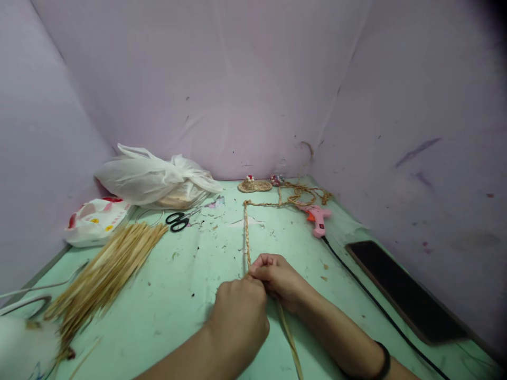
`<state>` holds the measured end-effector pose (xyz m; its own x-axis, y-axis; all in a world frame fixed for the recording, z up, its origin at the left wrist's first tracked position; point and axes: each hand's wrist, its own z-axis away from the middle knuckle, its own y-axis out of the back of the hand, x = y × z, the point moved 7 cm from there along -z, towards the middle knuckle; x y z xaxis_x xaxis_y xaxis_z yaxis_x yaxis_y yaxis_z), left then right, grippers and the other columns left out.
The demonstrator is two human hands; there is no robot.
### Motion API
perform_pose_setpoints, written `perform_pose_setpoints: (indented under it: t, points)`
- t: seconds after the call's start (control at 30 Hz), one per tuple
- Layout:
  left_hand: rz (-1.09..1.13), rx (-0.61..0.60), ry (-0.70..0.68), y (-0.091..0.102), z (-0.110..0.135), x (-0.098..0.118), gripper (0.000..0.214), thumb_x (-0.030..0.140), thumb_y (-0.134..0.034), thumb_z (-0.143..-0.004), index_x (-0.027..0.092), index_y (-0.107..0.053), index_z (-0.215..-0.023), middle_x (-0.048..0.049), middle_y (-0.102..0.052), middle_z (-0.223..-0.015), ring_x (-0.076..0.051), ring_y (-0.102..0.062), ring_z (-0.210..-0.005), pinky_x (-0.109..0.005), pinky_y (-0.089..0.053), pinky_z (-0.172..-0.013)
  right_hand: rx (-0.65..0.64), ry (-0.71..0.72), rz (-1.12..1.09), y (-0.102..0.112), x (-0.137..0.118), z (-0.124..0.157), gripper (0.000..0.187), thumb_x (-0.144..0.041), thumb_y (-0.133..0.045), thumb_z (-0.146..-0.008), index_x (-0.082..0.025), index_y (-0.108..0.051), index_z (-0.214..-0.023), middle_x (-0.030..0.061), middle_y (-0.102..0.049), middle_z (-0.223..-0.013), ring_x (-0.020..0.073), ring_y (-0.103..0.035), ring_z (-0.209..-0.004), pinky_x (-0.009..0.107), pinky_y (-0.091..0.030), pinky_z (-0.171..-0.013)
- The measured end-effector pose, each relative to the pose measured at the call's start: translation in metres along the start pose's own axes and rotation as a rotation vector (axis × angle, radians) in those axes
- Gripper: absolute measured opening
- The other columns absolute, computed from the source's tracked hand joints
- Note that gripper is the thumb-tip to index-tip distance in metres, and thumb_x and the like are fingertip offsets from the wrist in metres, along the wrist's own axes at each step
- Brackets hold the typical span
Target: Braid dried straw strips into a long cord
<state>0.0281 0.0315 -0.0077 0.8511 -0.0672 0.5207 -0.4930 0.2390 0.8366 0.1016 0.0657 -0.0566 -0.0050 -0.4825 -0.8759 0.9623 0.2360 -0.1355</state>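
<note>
A braided straw cord [246, 232] runs away from me up the middle of the table, then bends right toward a loose coil [303, 195] at the back. Its near end lies between my two hands. My right hand [279, 274] pinches the braid with thumb and forefinger. Close against it, my left hand [240, 316] is closed at the same end, knuckles up, its fingertips hidden. A loose flat strand of straw [290, 338] hangs from under my right hand toward the table's near edge.
To the left lie a bundle of straw strips [106, 274], black-handled scissors [178, 220], a tissue pack [99, 221] and a white plastic bag [158, 177]. A small woven slipper shape [255, 186] sits at the back. A pink glue gun [318, 219] with cord and a dark phone [404, 290] lie right.
</note>
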Motion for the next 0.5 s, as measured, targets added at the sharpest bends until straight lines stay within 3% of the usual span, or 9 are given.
perform_pose_setpoints:
  t: [0.07,0.13,0.2,0.27,0.37,0.5]
  points:
    - [0.04,0.041,0.021,0.013,-0.01,-0.009,0.022,0.029,-0.048,-0.068,0.013,-0.059,-0.059,-0.006,-0.054,-0.055,-0.016,-0.05,-0.055,-0.025,-0.032,-0.053,-0.055,-0.023,-0.006,-0.001,-0.001,0.0,0.003,-0.014,-0.05,-0.051,-0.015,-0.049,-0.053,-0.0078,-0.039,-0.036,0.0025,-0.021,-0.032,0.021,-0.009,-0.035]
    - [0.266,0.088,0.153,0.027,-0.02,-0.027,0.026,0.033,-0.046,-0.071,0.012,-0.058,-0.06,-0.0026,-0.053,-0.051,-0.011,-0.045,-0.044,-0.022,-0.029,-0.044,-0.112,-0.032,-0.025,-0.001,-0.003,0.001,0.004,-0.016,-0.052,-0.052,-0.015,-0.05,-0.055,-0.007,-0.043,-0.04,0.0018,-0.019,-0.031,0.021,-0.007,-0.035]
    - [0.589,-0.03,0.289,0.022,-0.028,-0.041,0.021,0.029,-0.047,-0.068,0.012,-0.058,-0.073,-0.0013,-0.057,-0.058,-0.007,-0.041,-0.036,-0.021,-0.026,-0.037,-0.163,-0.02,-0.039,-0.002,-0.006,0.001,0.008,-0.019,-0.055,-0.054,-0.015,-0.05,-0.057,-0.0054,-0.049,-0.046,0.0015,-0.019,-0.032,0.021,-0.007,-0.035]
    - [0.812,-0.222,0.34,0.007,-0.029,-0.04,0.019,0.025,-0.05,-0.064,0.011,-0.058,-0.072,-0.0023,-0.057,-0.059,-0.006,-0.041,-0.034,-0.02,-0.026,-0.034,-0.186,-0.006,-0.032,-0.002,-0.007,0.001,0.009,-0.021,-0.057,-0.055,-0.015,-0.05,-0.059,-0.0047,-0.051,-0.047,0.0017,-0.021,-0.033,0.021,-0.008,-0.035]
    - [0.812,-0.326,0.342,-0.006,-0.029,-0.038,0.013,0.024,-0.053,-0.06,0.011,-0.054,-0.056,0.0002,-0.048,-0.042,-0.007,-0.038,-0.032,-0.019,-0.026,-0.033,-0.178,0.038,0.089,0.0,-0.007,-0.003,0.01,-0.021,-0.058,-0.058,-0.014,-0.051,-0.059,-0.0035,-0.051,-0.048,0.0025,-0.022,-0.035,0.02,-0.011,-0.037]
    - [0.64,-0.201,0.36,-0.011,-0.032,-0.046,0.013,0.016,-0.049,-0.054,0.016,-0.041,-0.044,0.0071,-0.027,-0.03,-0.004,-0.023,-0.028,-0.019,-0.014,-0.033,-0.03,0.226,0.5,0.005,-0.016,0.0,0.004,-0.018,-0.055,-0.062,-0.015,-0.054,-0.059,-0.0003,-0.055,-0.051,0.0063,-0.034,-0.041,0.021,-0.021,-0.042]
